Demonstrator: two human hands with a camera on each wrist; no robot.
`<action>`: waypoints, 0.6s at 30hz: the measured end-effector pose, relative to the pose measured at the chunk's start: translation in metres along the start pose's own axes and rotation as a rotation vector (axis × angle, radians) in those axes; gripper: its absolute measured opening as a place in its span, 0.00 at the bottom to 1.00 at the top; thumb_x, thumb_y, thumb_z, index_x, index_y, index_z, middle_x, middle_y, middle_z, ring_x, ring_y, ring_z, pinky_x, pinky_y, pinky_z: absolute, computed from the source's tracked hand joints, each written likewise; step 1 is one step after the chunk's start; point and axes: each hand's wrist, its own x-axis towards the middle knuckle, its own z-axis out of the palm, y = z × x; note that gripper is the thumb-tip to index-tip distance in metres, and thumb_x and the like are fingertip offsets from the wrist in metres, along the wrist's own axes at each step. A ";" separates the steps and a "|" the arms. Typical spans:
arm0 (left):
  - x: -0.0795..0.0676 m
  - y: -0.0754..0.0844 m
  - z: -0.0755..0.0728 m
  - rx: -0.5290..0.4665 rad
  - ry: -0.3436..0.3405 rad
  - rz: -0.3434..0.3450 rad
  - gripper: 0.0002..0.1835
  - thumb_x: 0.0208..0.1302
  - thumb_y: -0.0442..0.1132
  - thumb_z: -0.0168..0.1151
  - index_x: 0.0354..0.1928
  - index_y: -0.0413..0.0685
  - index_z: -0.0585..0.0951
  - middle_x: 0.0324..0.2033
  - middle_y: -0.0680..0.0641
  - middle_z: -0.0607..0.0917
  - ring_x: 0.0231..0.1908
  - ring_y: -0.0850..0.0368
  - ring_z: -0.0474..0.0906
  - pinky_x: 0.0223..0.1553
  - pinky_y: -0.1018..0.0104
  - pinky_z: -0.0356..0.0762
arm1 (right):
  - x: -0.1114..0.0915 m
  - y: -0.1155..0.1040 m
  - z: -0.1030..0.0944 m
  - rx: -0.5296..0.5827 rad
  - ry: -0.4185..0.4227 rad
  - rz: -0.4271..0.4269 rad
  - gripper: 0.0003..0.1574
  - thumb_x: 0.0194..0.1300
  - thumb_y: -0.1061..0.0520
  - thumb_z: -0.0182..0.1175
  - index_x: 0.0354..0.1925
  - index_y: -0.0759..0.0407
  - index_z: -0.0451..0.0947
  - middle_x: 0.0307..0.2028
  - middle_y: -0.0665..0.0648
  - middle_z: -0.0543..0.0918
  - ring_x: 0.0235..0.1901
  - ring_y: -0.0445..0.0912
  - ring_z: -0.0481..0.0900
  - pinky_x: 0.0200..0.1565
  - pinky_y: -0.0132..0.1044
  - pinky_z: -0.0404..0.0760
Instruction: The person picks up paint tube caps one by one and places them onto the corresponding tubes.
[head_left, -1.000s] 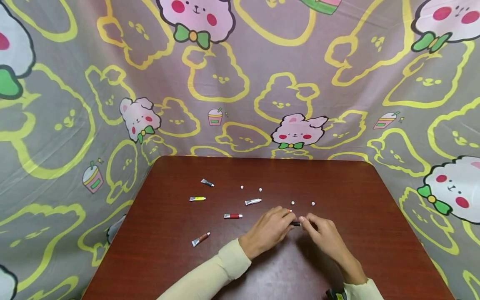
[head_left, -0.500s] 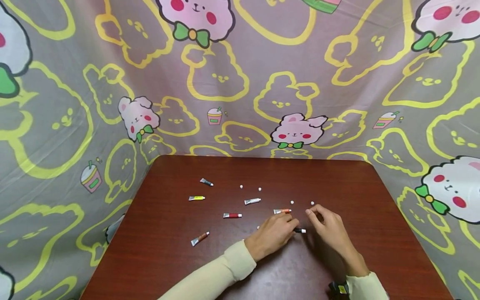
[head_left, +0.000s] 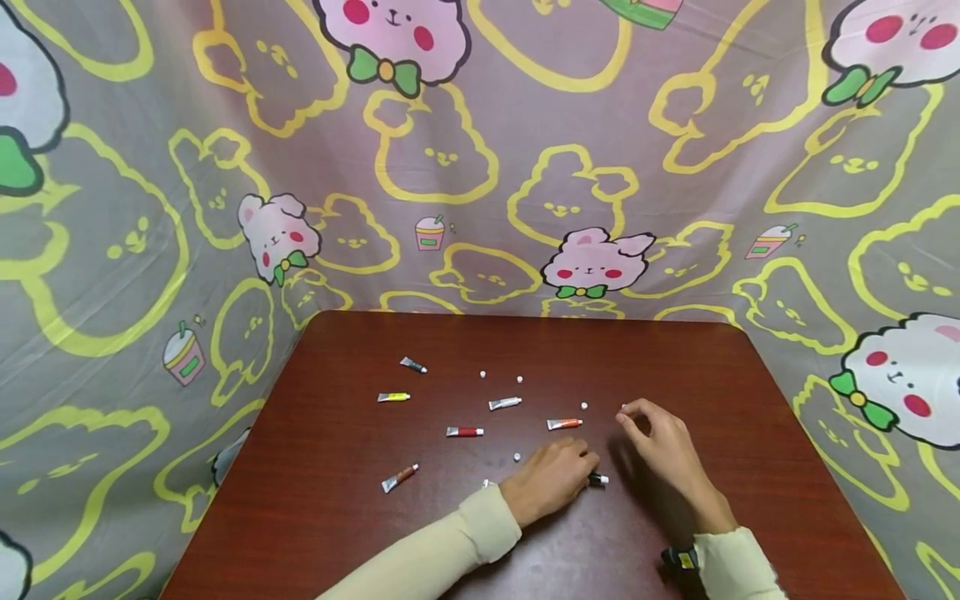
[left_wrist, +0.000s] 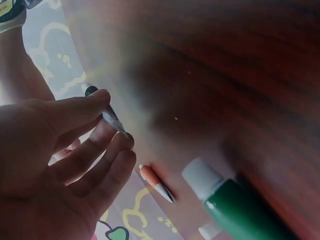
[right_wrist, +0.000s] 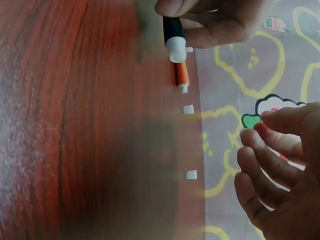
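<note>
In the head view, my left hand (head_left: pixel 551 475) pinches a small black paint tube (head_left: pixel 597 479) low over the front middle of the table. The right wrist view shows its white cap (right_wrist: pixel 176 49) on the end, facing the right hand. My right hand (head_left: pixel 663 450) hovers to the right, fingers loosely bent, with nothing between thumb and fingertips. Just beyond its fingertips sits a loose white cap (head_left: pixel 624 407). An orange paint tube (head_left: pixel 564 424) lies beyond the left hand. Close to the left wrist camera is a green paint tube (left_wrist: pixel 240 210), mostly hidden by my forearm in the head view.
On the left of the brown table (head_left: pixel 675 358) lie a brown tube (head_left: pixel 401 477), a red tube (head_left: pixel 465 432), a yellow tube (head_left: pixel 393 397) and a dark tube (head_left: pixel 413 364). A white tube (head_left: pixel 505 403) and several loose caps (head_left: pixel 584 406) lie mid-table. Patterned cloth (head_left: pixel 480 167) hangs behind.
The right hand has let go of the black tube and drawn away to the right. My left hand has brought the tube nearer me, uncovering the orange tube and a loose cap.
</note>
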 end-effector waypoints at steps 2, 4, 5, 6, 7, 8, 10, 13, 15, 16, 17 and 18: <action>0.000 0.001 0.001 0.011 -0.022 0.001 0.06 0.66 0.47 0.77 0.39 0.61 0.87 0.36 0.59 0.87 0.37 0.64 0.82 0.36 0.74 0.81 | 0.001 0.003 0.002 -0.009 -0.011 -0.006 0.03 0.71 0.60 0.73 0.41 0.53 0.87 0.36 0.51 0.91 0.35 0.50 0.85 0.39 0.40 0.79; 0.000 0.002 0.001 0.020 -0.034 0.003 0.06 0.66 0.48 0.77 0.39 0.61 0.87 0.36 0.59 0.88 0.37 0.63 0.83 0.36 0.73 0.81 | 0.003 0.007 0.003 -0.018 -0.016 -0.009 0.04 0.70 0.61 0.73 0.42 0.54 0.87 0.36 0.51 0.90 0.35 0.49 0.85 0.39 0.41 0.79; 0.000 0.002 0.002 0.020 -0.038 0.003 0.07 0.66 0.48 0.78 0.38 0.61 0.87 0.36 0.59 0.88 0.37 0.63 0.83 0.37 0.73 0.81 | 0.004 0.008 0.004 -0.023 -0.019 -0.010 0.04 0.70 0.61 0.73 0.42 0.55 0.87 0.35 0.51 0.90 0.35 0.48 0.84 0.38 0.40 0.79; -0.001 0.002 0.002 0.024 -0.041 0.004 0.07 0.66 0.48 0.78 0.38 0.61 0.87 0.36 0.59 0.88 0.37 0.63 0.83 0.37 0.73 0.82 | 0.005 0.010 0.004 -0.027 -0.022 -0.008 0.05 0.70 0.62 0.73 0.43 0.55 0.87 0.35 0.51 0.89 0.35 0.46 0.84 0.38 0.40 0.78; -0.001 0.002 0.003 0.028 -0.044 0.005 0.07 0.65 0.48 0.78 0.38 0.61 0.87 0.36 0.59 0.88 0.37 0.63 0.83 0.37 0.72 0.82 | 0.006 0.012 0.004 -0.031 -0.025 -0.006 0.06 0.69 0.62 0.73 0.43 0.55 0.87 0.35 0.50 0.89 0.35 0.45 0.83 0.38 0.40 0.78; -0.001 0.002 0.003 0.030 -0.047 0.006 0.07 0.65 0.48 0.77 0.37 0.61 0.86 0.36 0.59 0.88 0.37 0.63 0.83 0.38 0.72 0.82 | 0.007 0.014 0.004 -0.036 -0.028 -0.003 0.07 0.69 0.62 0.73 0.44 0.55 0.87 0.35 0.50 0.88 0.35 0.44 0.83 0.38 0.40 0.78; 0.000 0.003 0.003 0.034 -0.054 0.006 0.06 0.65 0.48 0.77 0.37 0.62 0.86 0.36 0.59 0.88 0.37 0.63 0.83 0.38 0.72 0.82 | 0.010 0.017 0.004 -0.039 -0.037 0.011 0.08 0.68 0.63 0.74 0.45 0.56 0.87 0.34 0.50 0.88 0.35 0.43 0.82 0.38 0.39 0.78; 0.001 0.003 0.003 0.028 -0.069 0.002 0.06 0.65 0.47 0.77 0.37 0.62 0.86 0.36 0.59 0.88 0.37 0.63 0.84 0.38 0.72 0.82 | 0.013 0.022 0.004 -0.041 -0.049 0.042 0.08 0.69 0.62 0.74 0.46 0.56 0.87 0.35 0.50 0.87 0.36 0.44 0.82 0.39 0.40 0.77; 0.002 0.003 0.004 0.017 -0.079 0.000 0.06 0.65 0.47 0.77 0.37 0.62 0.86 0.37 0.59 0.88 0.37 0.63 0.84 0.38 0.72 0.82 | 0.015 0.024 0.005 -0.039 -0.059 0.059 0.08 0.70 0.61 0.73 0.47 0.57 0.87 0.35 0.51 0.87 0.36 0.45 0.83 0.40 0.41 0.77; 0.002 0.002 0.004 0.014 -0.083 0.000 0.06 0.65 0.47 0.77 0.37 0.62 0.86 0.37 0.59 0.88 0.37 0.63 0.84 0.38 0.72 0.82 | 0.016 0.025 0.005 -0.037 -0.063 0.066 0.08 0.71 0.60 0.73 0.47 0.57 0.87 0.35 0.51 0.87 0.36 0.46 0.83 0.40 0.41 0.77; 0.002 0.002 0.005 0.010 -0.086 0.002 0.07 0.65 0.47 0.78 0.37 0.62 0.86 0.36 0.59 0.87 0.37 0.63 0.83 0.38 0.72 0.82 | 0.017 0.026 0.005 -0.036 -0.067 0.072 0.08 0.71 0.60 0.73 0.47 0.57 0.87 0.35 0.51 0.87 0.36 0.46 0.83 0.40 0.42 0.77; 0.002 0.001 0.007 0.005 -0.084 0.006 0.07 0.65 0.47 0.78 0.37 0.62 0.86 0.36 0.59 0.87 0.37 0.63 0.83 0.38 0.72 0.82 | 0.018 0.027 0.005 -0.034 -0.071 0.076 0.08 0.72 0.59 0.73 0.48 0.57 0.87 0.35 0.52 0.88 0.37 0.47 0.83 0.40 0.42 0.77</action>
